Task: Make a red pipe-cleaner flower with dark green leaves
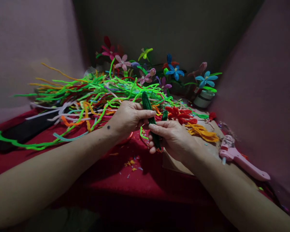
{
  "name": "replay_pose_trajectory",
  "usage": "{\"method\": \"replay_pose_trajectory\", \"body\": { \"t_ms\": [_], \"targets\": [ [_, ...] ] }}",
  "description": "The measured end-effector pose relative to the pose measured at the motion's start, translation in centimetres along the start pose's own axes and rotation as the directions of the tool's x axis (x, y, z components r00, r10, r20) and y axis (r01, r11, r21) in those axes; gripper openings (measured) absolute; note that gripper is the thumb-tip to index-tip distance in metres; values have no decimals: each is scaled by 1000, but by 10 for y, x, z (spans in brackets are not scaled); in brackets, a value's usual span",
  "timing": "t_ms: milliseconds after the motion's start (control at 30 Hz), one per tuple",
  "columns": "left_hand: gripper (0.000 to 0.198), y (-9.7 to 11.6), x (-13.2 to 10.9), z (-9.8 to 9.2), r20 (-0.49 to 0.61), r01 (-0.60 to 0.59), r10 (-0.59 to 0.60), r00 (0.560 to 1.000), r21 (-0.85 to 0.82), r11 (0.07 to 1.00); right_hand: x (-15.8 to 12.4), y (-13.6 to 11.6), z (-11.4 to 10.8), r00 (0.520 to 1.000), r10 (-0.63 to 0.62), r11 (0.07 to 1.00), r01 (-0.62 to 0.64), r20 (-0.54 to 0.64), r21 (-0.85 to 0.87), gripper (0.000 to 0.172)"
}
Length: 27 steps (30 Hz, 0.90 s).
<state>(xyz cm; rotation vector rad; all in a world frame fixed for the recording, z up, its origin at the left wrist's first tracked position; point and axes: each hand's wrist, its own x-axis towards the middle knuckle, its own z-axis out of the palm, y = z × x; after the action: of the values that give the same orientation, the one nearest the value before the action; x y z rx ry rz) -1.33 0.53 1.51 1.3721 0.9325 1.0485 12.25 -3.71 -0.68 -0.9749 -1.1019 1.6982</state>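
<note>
Stretching below, the red bench (99, 175) carries a pile of stems (103, 88), with flowers (176, 72) behind. A glue gun (246, 163) lies on the right. Both hands are nearly closed: the left hand (128, 116) pinches a green strip (147, 103) higher up, the right hand (173, 137) lower, above the bench. Scraps (130, 163) lie nearer.

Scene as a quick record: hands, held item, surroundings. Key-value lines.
left_hand: left hand pinching the dark green fuzzy piece
right_hand: right hand gripping the same piece lower down
pile: tangled multicolored fuzzy stems, mostly bright green, beyond the hands
right_side: red fuzzy pieces, orange-yellow bundle, pink glue gun
back: fuzzy flowers, pale container
surface: red cloth with small colored scraps
</note>
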Motion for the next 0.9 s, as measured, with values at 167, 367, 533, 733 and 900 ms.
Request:
{"method": "replay_pose_trajectory", "body": {
  "t_ms": [167, 367, 533, 733, 900],
  "targets": [
    [32, 0, 0, -1, 15, 29, -28, 999, -27, 999, 1, 0, 1, 1000, 13, 1000, -13, 8, -4, 9],
    [32, -2, 5, -5, 4, 106, -106, 994, -94, 990, 1, 1, -1, 999, -45, 997, 46, 14, -61, 8],
    [29, -4, 7, -5, -10, 118, -120, 993, -118, 986, -1, 1, -1, 986, -167, 969, 164, 2, -182, 28],
    [31, -8, 6, -5, 35, 116, -112, 993, -126, 985, -4, -3, 4, 980, -195, 941, 175, -39, -289, 30],
    [31, -7, 5, -5, 44, 118, -113, 993, -131, 984, -2, -2, 2, 982, -186, 945, 173, -23, -278, 25]
  ]
}}
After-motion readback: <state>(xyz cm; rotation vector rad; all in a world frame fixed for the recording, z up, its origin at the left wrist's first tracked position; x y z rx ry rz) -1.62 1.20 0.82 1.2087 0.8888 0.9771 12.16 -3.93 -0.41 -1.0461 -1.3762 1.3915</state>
